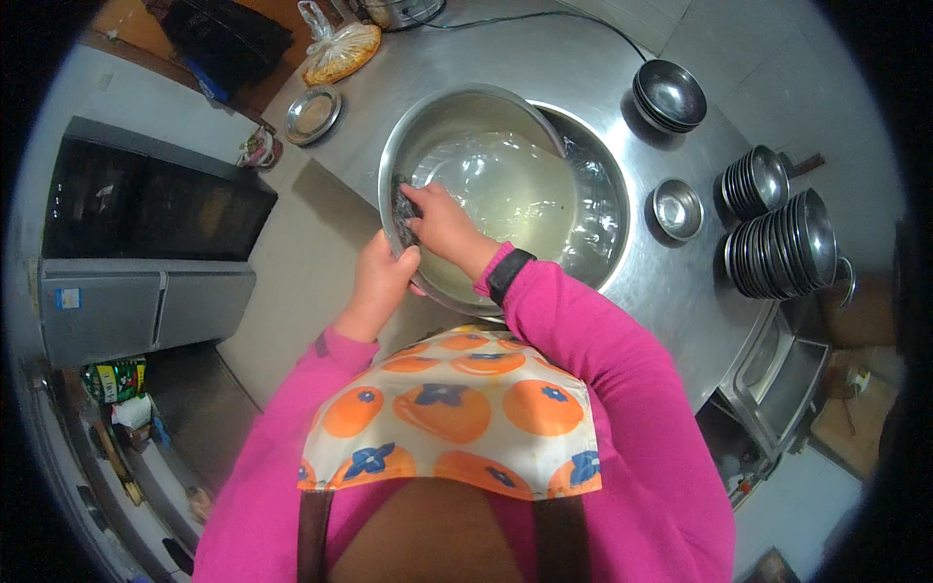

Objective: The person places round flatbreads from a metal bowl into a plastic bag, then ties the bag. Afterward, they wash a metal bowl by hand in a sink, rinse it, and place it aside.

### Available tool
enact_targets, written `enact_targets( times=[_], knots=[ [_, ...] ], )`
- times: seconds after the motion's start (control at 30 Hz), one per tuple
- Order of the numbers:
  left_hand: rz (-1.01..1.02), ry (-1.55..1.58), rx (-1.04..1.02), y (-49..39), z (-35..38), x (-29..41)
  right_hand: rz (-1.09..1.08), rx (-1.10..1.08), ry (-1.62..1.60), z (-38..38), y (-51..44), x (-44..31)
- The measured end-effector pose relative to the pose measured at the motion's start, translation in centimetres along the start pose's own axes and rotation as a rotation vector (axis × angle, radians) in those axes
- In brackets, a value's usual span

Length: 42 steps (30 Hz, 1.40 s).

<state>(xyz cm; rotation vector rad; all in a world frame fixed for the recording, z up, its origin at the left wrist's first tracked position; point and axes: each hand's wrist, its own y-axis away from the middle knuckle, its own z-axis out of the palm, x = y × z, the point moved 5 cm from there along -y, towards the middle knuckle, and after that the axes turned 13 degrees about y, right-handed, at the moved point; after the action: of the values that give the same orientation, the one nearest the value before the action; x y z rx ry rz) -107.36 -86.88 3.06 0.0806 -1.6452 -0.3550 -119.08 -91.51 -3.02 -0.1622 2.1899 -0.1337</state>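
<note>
My left hand (380, 275) grips the near-left rim of a large stainless steel basin (437, 120), thumb over the edge. This basin sits tilted, with its far-right edge dipping into a second round metal basin (603, 189) beneath it. Slightly cloudy water (510, 189) pools inside the tilted one; suds are hard to make out. In my right hand (446, 224) is a dark wire scouring pad (405, 204), pressed against the inner left wall just above the left hand. The fingers partly hide the pad.
Stacked metal bowls (669, 95) stand at the back right, with more stacks (780, 244) lying sideways along the right edge. One small bowl (678, 210) sits beside the basins. Far left are a metal dish (313, 114) and a tied plastic bag (342, 51). A cable (525, 16) crosses behind.
</note>
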Motion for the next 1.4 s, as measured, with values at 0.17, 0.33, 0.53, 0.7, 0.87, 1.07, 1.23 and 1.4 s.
enact_targets(
  times=[0.17,0.33,0.53,0.7,0.87,1.07,1.23,1.4],
  knots=[
    [-0.009,-0.015,-0.034,-0.3,-0.3,-0.6,0.054,-0.514,-0.235,0.7,2.1,1.0],
    [-0.003,0.000,-0.029,-0.4,-0.2,-0.8,-0.076,-0.707,-0.043,0.4,4.8,2.0],
    [0.006,0.010,-0.034,-0.2,0.0,-0.2,-0.042,-0.348,-0.121,0.8,0.7,0.8],
    [-0.037,0.015,-0.023,-0.1,0.0,-0.5,-0.107,-0.405,-0.089,0.6,2.7,1.0],
    [-0.029,0.014,-0.033,-0.3,-0.1,-0.6,-0.028,-0.205,-0.126,0.1,0.7,1.5],
    [-0.061,0.024,-0.030,0.0,0.0,-0.6,-0.019,-0.574,-0.096,1.4,3.8,1.9],
    [-0.043,0.020,-0.014,-0.2,0.1,-0.7,0.063,-0.375,-0.042,1.0,1.4,1.6],
    [-0.027,0.031,-0.026,0.0,-0.1,-0.7,0.223,-0.449,-0.391,1.8,0.5,0.4]
  ],
)
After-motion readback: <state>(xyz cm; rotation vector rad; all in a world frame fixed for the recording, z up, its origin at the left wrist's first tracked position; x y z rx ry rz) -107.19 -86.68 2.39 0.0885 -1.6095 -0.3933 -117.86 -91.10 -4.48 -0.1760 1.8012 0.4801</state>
